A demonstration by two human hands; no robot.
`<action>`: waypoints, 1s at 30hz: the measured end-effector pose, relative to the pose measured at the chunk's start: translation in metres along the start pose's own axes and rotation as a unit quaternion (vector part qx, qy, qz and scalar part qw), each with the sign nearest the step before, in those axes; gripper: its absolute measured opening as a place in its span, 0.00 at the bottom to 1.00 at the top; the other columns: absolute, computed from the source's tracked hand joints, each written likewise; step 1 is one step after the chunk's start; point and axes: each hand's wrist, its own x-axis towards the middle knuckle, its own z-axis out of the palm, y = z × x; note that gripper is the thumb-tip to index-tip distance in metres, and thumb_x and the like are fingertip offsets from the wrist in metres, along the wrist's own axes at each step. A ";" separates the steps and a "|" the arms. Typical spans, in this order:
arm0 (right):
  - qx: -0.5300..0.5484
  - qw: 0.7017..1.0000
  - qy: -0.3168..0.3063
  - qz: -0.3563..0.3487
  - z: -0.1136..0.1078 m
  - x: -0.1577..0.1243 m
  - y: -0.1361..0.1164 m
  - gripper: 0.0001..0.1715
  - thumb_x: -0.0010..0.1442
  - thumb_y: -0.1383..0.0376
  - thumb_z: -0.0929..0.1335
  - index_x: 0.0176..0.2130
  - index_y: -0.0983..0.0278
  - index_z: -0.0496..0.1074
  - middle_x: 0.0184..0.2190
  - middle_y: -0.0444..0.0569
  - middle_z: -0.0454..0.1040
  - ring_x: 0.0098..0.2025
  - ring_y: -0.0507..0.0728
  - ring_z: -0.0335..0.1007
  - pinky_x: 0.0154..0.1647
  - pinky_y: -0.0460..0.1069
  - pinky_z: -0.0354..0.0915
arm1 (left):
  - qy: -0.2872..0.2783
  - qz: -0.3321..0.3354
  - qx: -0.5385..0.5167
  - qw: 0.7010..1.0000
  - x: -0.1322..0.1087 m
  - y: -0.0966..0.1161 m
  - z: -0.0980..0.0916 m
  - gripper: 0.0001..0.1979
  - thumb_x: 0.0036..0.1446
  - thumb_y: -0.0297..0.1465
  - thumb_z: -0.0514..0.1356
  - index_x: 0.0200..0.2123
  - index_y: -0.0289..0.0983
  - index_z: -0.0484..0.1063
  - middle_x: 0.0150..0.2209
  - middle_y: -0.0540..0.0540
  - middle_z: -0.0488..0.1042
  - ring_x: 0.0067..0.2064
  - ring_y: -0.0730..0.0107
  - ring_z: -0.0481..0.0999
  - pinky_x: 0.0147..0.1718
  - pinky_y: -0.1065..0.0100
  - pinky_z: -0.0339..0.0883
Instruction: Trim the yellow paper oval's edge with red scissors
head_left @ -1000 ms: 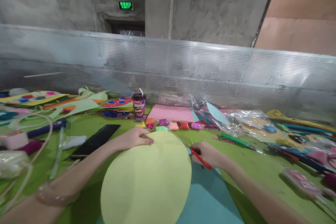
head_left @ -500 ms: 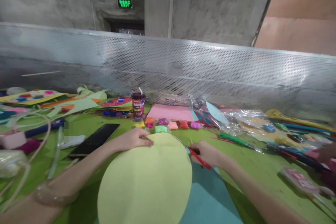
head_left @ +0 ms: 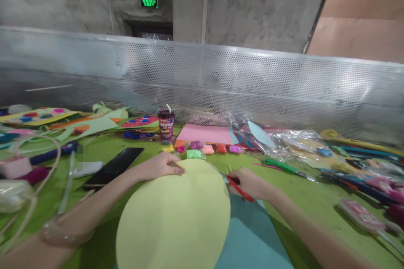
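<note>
A large pale yellow-green paper oval [head_left: 175,218] rises off the green table in front of me. My left hand [head_left: 159,165] pinches its far left edge, fingers closed on the paper. My right hand [head_left: 249,183] grips red-handled scissors [head_left: 237,187] at the oval's far right edge, where the blades meet the paper. A turquoise sheet [head_left: 252,239] lies under the oval.
A black phone [head_left: 115,167] lies left of my left hand. A dark red drink cup [head_left: 166,126], a pink sheet [head_left: 206,134] and small coloured clay lumps [head_left: 208,149] sit behind. Green scissors [head_left: 279,167], plastic bags and pens crowd the right. A perforated metal screen [head_left: 202,80] backs the table.
The oval has turned slightly in my hands, its lower edge drifting left. Both hands keep their grips. A hand briefly at the far right edge is gone.
</note>
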 end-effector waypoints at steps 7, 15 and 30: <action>-0.018 1.000 0.010 0.005 -0.001 0.000 -0.004 0.06 0.43 0.71 0.59 0.18 0.66 0.60 0.15 0.41 0.59 0.18 0.47 0.48 0.17 0.42 0.47 | -0.005 0.003 -0.003 1.000 0.000 -0.002 0.000 0.17 0.41 0.46 0.57 0.21 0.37 0.67 0.17 0.54 0.63 0.19 0.74 0.61 0.18 0.74 0.50; -0.021 1.000 -0.002 0.009 -0.001 -0.001 -0.005 0.04 0.41 0.70 0.59 0.17 0.65 0.58 0.15 0.41 0.58 0.18 0.47 0.49 0.18 0.42 0.46 | -0.017 0.015 0.010 1.000 0.000 -0.001 0.001 0.16 0.42 0.44 0.57 0.20 0.36 0.67 0.16 0.54 0.61 0.18 0.75 0.59 0.17 0.73 0.48; -0.049 0.999 -0.007 -0.019 -0.001 -0.001 -0.006 0.06 0.45 0.70 0.59 0.18 0.66 0.59 0.16 0.43 0.62 0.19 0.47 0.52 0.20 0.42 0.48 | -0.041 0.025 0.039 0.998 0.000 -0.003 0.001 0.17 0.45 0.45 0.56 0.22 0.35 0.68 0.18 0.53 0.60 0.19 0.77 0.57 0.18 0.74 0.48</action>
